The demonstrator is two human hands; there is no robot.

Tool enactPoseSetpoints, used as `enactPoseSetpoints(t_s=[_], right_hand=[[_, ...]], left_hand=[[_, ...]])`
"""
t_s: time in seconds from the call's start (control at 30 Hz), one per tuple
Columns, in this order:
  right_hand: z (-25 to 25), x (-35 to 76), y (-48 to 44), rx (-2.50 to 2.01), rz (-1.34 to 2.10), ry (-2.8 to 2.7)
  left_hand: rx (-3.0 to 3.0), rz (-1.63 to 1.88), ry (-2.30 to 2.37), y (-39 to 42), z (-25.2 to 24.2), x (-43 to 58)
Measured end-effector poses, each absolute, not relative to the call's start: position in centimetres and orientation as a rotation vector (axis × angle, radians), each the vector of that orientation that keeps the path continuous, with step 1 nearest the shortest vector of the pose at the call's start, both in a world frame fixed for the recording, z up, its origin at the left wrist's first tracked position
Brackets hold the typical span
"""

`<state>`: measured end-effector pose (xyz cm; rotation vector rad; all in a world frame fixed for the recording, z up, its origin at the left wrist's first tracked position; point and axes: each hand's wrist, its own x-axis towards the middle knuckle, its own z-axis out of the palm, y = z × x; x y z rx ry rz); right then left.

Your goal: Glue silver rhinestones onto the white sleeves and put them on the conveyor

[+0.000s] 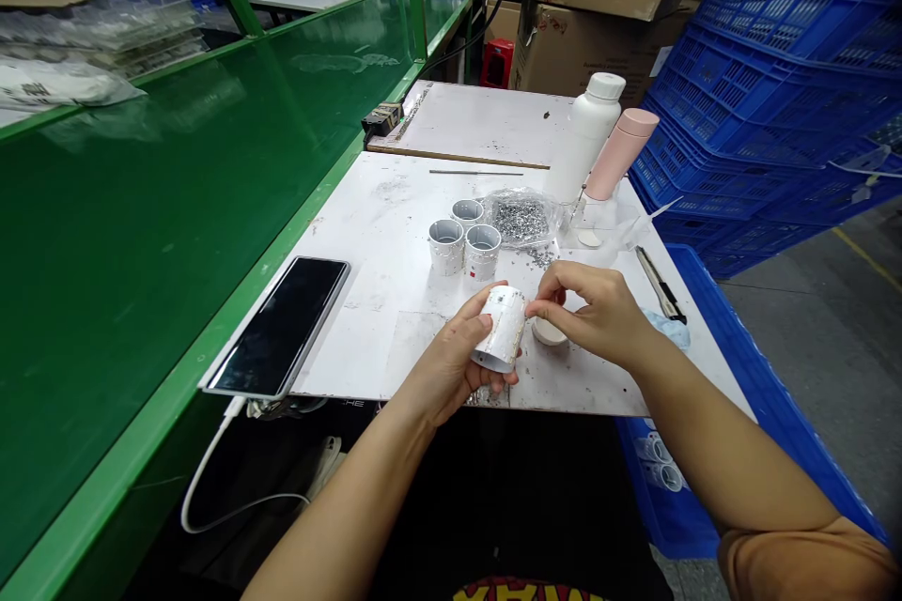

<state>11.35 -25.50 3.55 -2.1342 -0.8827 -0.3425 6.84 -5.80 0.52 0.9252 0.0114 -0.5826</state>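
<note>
My left hand (465, 352) is wrapped around a white cylindrical sleeve (505, 324) with small dots in rows on its surface, held tilted above the table's front edge. My right hand (588, 305) is closed in a pinch against the sleeve's right side; whatever lies between the fingertips is too small to make out. Below the right fingers sits a small round white dish (548, 331), partly covered. Three similar grey-lined cylinders (446, 249) stand upright farther back. Beside them lies a clear plastic bag (522, 216) of tiny metallic pieces, some spilled at its front.
A phone (282, 324) with a white cable lies at the left. A white bottle (590, 136), a pink tumbler (621, 155) and a utility knife (660, 284) are on the right. A thin rod (476, 173) lies behind. Blue crates (775, 94) stack beside the table; a green conveyor (176, 207) runs left.
</note>
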Motion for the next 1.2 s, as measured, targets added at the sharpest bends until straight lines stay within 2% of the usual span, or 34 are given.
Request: enactPoseSetpoints(t_s=[0.37,0.67,1.0,1.2], right_hand=[[3.65,11.29,-24.99,-2.04,-0.416,-0.815],[3.4,11.12,-25.21,-1.95,0.04,-0.601],[3.94,11.16,-25.14,-1.954,0.104,-0.561],[4.09,11.47,-25.3,-1.782,0.247,-0.54]], left_hand=[[0.813,-0.613,-0.023,-5.26,0.23,6.98],[0.832,-0.59,-0.038,-5.33,0.18,6.82],[0.865,-0.552,-0.049,-5.55,0.18,6.67],[0.766,-0.587,-0.062,-5.38,0.35,6.73]])
